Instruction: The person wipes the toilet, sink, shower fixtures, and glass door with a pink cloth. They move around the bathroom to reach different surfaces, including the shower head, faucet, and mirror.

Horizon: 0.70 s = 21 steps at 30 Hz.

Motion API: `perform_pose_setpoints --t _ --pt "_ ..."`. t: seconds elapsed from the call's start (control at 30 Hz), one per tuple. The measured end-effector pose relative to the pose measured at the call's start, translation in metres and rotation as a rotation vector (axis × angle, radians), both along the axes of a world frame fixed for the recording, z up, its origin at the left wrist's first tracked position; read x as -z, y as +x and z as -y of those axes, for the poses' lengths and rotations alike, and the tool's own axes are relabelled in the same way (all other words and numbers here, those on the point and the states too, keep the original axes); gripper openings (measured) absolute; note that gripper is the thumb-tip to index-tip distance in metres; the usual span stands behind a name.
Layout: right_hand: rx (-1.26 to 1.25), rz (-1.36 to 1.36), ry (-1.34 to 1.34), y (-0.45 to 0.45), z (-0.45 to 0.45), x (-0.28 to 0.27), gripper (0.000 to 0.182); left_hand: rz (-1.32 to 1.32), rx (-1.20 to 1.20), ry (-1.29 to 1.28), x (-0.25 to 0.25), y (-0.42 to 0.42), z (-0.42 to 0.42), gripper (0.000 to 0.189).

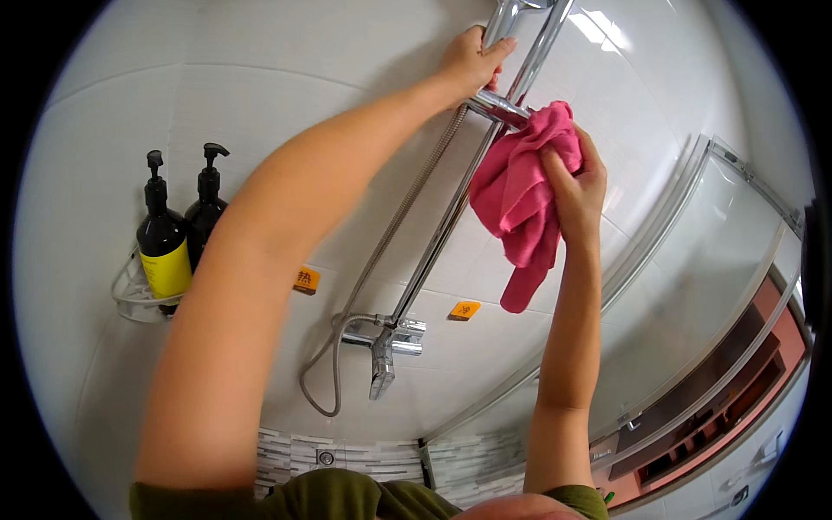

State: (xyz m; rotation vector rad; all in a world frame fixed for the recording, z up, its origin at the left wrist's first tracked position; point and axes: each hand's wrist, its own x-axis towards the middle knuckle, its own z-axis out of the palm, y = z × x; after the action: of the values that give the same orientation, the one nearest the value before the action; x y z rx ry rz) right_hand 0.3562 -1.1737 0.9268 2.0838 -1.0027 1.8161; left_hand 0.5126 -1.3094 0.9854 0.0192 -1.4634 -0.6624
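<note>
My left hand [478, 65] grips the chrome handle of a hand shower [504, 23] at the top, just above its holder [497, 107] on the riser rail [448, 221]. A bit of pink cloth shows beneath its fingers. In my right hand [575, 185] is a bunched pink cloth [520, 188], which touches the right end of the holder and hangs down in folds. The metal shower hose [409, 201] runs from under the holder, loops low and meets the chrome mixer tap [387, 338].
Two black pump bottles [162, 234] stand in a corner shelf [130, 311] at left. Orange labels [464, 311] with writing are on the tiled wall. A curved glass shower door [682, 260] stands at right. Below is a floor drain [325, 457].
</note>
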Motion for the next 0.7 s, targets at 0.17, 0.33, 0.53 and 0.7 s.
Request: perform_pose_setpoints --t 0.17,0.33,0.53,0.7 --pt "0.271 -0.272 -0.226 0.009 0.007 0.005 0.044 0.061 0.0 0.038 -0.006 0.0 0.002 0.034" --pt "0.382 -0.331 -0.278 0.025 0.006 0.006 0.044 0.004 -0.381 -0.003 -0.061 0.024 -0.002 0.029" --pt "0.321 -0.31 -0.338 0.02 0.009 0.002 0.043 0.061 -0.126 -0.104 -0.098 0.084 -0.071 0.029" --pt "0.258 -0.27 -0.76 0.099 0.031 -0.026 0.043 0.277 -0.072 -0.062 -0.005 0.125 -0.131 0.029"
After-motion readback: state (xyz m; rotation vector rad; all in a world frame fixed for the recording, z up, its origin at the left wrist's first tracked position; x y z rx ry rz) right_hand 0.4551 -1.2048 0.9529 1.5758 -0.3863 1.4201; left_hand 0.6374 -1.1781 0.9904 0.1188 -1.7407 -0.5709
